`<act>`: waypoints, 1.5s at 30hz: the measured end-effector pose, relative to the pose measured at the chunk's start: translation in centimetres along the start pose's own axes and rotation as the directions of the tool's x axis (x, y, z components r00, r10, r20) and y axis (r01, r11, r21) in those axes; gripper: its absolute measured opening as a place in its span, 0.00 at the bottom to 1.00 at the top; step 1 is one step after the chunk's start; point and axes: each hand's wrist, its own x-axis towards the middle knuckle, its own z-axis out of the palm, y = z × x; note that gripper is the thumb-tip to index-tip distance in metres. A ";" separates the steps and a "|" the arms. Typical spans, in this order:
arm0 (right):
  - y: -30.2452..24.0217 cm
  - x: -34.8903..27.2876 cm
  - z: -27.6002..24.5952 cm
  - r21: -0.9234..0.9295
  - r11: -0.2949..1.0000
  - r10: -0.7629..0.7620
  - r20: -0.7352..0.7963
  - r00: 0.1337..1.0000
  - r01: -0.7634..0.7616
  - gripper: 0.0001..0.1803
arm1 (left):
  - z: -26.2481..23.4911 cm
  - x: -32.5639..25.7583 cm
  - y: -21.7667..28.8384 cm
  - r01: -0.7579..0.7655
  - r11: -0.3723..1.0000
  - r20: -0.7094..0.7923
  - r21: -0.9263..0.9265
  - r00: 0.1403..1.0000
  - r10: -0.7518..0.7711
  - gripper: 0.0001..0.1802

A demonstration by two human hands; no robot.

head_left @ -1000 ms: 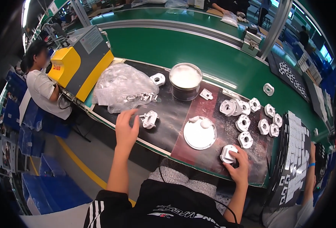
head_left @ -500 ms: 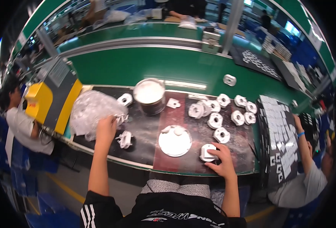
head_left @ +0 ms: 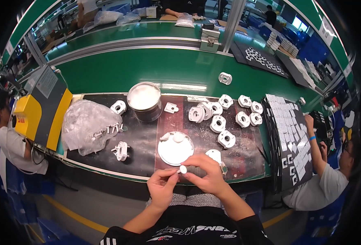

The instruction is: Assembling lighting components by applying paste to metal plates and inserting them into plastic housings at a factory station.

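Observation:
My left hand (head_left: 163,188) and my right hand (head_left: 207,176) meet over the table's near edge. Between their fingertips is a small white round-headed piece (head_left: 183,169) with a short stem. The left fingers pinch the stem side, while the right thumb and forefinger close around the head. Just beyond them lies a white round plate (head_left: 174,152) with small white lumps on its far side. A white part (head_left: 214,155) sits partly hidden behind my right hand. To the left, a clear plastic bag (head_left: 84,122) has several white pin-like pieces (head_left: 109,130) at its opening.
An open tin (head_left: 144,112) of white material stands behind the plate. Several white ring-shaped housings (head_left: 226,139) are spread to the right. A white pronged part (head_left: 121,151) lies left. A yellow-grey machine (head_left: 46,114) stands far left; a co-worker (head_left: 325,171) sits right beside black trays (head_left: 286,139).
My left hand has come from the plastic bag to the middle. My right hand has left the white part at the near right and moved left to join it at the small piece.

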 end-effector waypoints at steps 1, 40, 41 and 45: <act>0.1 0.2 0.2 0.045 0.999 0.024 -0.012 1.000 -0.024 0.15 | 0.1 -0.1 -0.6 -0.003 1.000 -0.009 -0.004 1.000 0.003 0.09; 10.2 10.8 -0.6 -0.572 0.790 0.004 0.365 0.931 0.220 0.06 | -7.4 4.8 -1.2 -0.270 0.623 0.030 0.734 0.930 0.367 0.10; 10.2 10.8 -0.5 -0.572 0.790 0.004 0.365 0.931 0.221 0.06 | -7.3 4.9 -1.1 -0.270 0.623 0.030 0.734 0.930 0.367 0.10; 10.3 10.8 -0.4 -0.574 0.792 0.010 0.356 0.934 0.210 0.06 | -7.3 4.9 -1.1 -0.266 0.620 0.027 0.738 0.930 0.367 0.10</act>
